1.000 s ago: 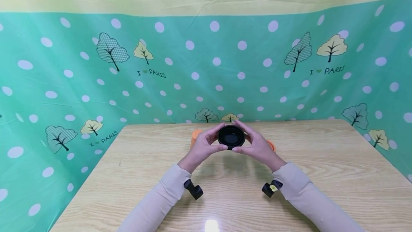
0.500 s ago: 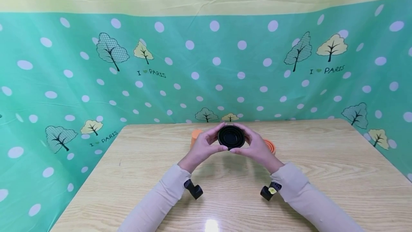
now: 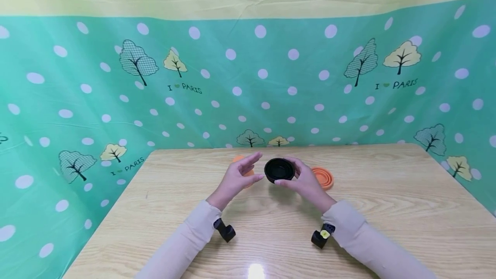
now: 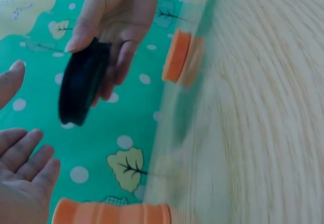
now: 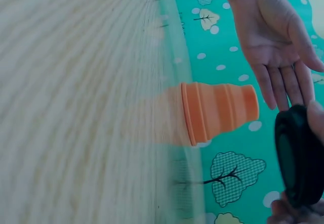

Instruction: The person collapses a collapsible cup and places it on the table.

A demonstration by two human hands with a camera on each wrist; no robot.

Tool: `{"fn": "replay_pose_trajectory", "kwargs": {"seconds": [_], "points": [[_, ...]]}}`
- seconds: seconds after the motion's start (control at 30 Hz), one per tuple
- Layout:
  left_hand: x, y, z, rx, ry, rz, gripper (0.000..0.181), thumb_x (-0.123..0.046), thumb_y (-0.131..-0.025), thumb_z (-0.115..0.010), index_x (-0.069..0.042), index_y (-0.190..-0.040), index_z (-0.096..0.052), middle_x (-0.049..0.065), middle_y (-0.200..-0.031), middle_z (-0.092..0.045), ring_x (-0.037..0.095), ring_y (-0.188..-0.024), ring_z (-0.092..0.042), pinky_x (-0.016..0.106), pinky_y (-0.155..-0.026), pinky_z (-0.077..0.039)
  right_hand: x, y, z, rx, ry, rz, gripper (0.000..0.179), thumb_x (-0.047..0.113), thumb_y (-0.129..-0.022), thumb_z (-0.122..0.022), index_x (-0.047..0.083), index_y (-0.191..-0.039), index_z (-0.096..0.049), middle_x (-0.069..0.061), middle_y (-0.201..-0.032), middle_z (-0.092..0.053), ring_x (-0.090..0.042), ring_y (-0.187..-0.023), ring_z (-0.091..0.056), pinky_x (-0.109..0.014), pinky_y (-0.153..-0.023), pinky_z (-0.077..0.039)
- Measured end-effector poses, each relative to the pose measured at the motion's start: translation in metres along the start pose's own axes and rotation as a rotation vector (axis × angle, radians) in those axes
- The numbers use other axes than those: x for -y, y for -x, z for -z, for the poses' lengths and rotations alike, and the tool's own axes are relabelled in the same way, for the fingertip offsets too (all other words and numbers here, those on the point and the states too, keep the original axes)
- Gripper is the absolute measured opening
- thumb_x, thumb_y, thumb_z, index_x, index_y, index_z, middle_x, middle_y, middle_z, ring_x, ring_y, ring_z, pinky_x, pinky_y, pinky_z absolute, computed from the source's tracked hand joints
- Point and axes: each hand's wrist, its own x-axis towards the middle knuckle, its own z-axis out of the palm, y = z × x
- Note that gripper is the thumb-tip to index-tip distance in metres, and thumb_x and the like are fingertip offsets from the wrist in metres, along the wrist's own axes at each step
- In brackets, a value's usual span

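A black collapsible cup (image 3: 280,170), folded down into a low ringed shape, is held above the table in the head view. My right hand (image 3: 307,182) pinches its right side, thumb in front and fingers behind. To its left my left hand (image 3: 237,181) is apart from the cup, with fingers extended and thumb spread, holding nothing. Behind the left hand stands an orange tiered cup (image 3: 248,171), partly hidden; the right wrist view shows this extended orange cup (image 5: 220,110) with its wide end on the table.
A flat, folded orange collapsible cup (image 3: 322,178) lies just right of my right hand. The wooden table (image 3: 186,236) ends at a green dotted cloth (image 3: 217,111) hanging behind it. A small camera is strapped to each wrist.
My left hand has let go of the black cup and moved left. The right hand keeps hold and has lowered it slightly. More of the folded orange cup now shows.
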Motion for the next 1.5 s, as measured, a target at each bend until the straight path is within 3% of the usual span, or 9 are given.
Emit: {"fn": "replay_pose_trajectory", "kwargs": {"seconds": [0.27,0.47,0.7,0.83,1.07,1.3,1.5], "points": [[0.007,0.004,0.014,-0.157,-0.011,0.027,0.057,-0.005,-0.087,-0.067,0.002,-0.138,-0.044,0.016,-0.141,-0.045,0.03,-0.131,-0.041,0.04,-0.108,-0.033,-0.009,-0.005,-0.001,0.003,0.022,-0.143,0.08,0.021,-0.072,-0.083,0.002,-0.138,-0.042,-0.017,-0.137,-0.048,-0.032,-0.129,-0.042,-0.046,-0.109,-0.03],[0.016,0.004,0.023,-0.292,0.026,-0.047,0.05,-0.003,-0.087,-0.067,0.004,-0.133,-0.048,0.016,-0.137,-0.05,0.031,-0.128,-0.044,0.041,-0.108,-0.034,-0.013,-0.014,-0.006,0.034,0.073,-0.171,0.083,0.023,-0.069,-0.085,0.005,-0.138,-0.043,-0.015,-0.136,-0.049,-0.032,-0.126,-0.044,-0.047,-0.107,-0.034],[0.041,-0.006,0.032,-0.373,0.019,-0.045,0.046,-0.01,-0.086,-0.069,-0.005,-0.13,-0.055,0.012,-0.135,-0.053,0.021,-0.127,-0.046,0.035,-0.109,-0.034,-0.012,-0.027,-0.012,0.055,0.069,-0.214,0.081,0.021,-0.069,-0.085,0.005,-0.137,-0.044,-0.015,-0.134,-0.05,-0.031,-0.124,-0.045,-0.047,-0.107,-0.033],[0.046,-0.008,0.032,-0.417,-0.01,-0.026,0.049,-0.015,-0.086,-0.07,-0.003,-0.13,-0.054,0.011,-0.136,-0.053,0.017,-0.129,-0.044,0.033,-0.109,-0.033,-0.015,-0.033,-0.015,0.064,0.062,-0.225,0.08,0.018,-0.069,-0.085,0.003,-0.136,-0.045,-0.017,-0.131,-0.052,-0.032,-0.123,-0.047,-0.047,-0.107,-0.033],[0.048,-0.009,0.032,-0.428,-0.016,0.011,0.053,-0.016,-0.086,-0.07,-0.001,-0.133,-0.051,0.011,-0.138,-0.05,0.024,-0.131,-0.042,0.037,-0.11,-0.031,-0.022,-0.035,-0.015,0.065,0.071,-0.234,0.078,0.011,-0.069,-0.084,0.001,-0.136,-0.046,-0.018,-0.13,-0.053,-0.033,-0.122,-0.047,-0.048,-0.106,-0.033],[0.018,-0.001,0.025,-0.396,-0.021,0.046,0.051,-0.004,-0.088,-0.066,0.007,-0.134,-0.046,0.02,-0.14,-0.045,0.031,-0.133,-0.038,0.043,-0.111,-0.028,-0.026,-0.032,-0.012,0.097,0.079,-0.265,0.076,0.009,-0.07,-0.083,0.002,-0.136,-0.046,-0.02,-0.135,-0.048,-0.034,-0.124,-0.043,-0.049,-0.106,-0.032],[0.028,-0.004,0.028,-0.387,-0.003,0.051,0.054,-0.005,-0.087,-0.067,0.005,-0.135,-0.046,0.019,-0.142,-0.044,0.031,-0.134,-0.036,0.042,-0.112,-0.028,-0.032,-0.029,-0.005,0.122,0.045,-0.263,0.077,0.009,-0.071,-0.082,0.003,-0.138,-0.044,-0.02,-0.14,-0.043,-0.034,-0.129,-0.037,-0.05,-0.109,-0.028]]}}
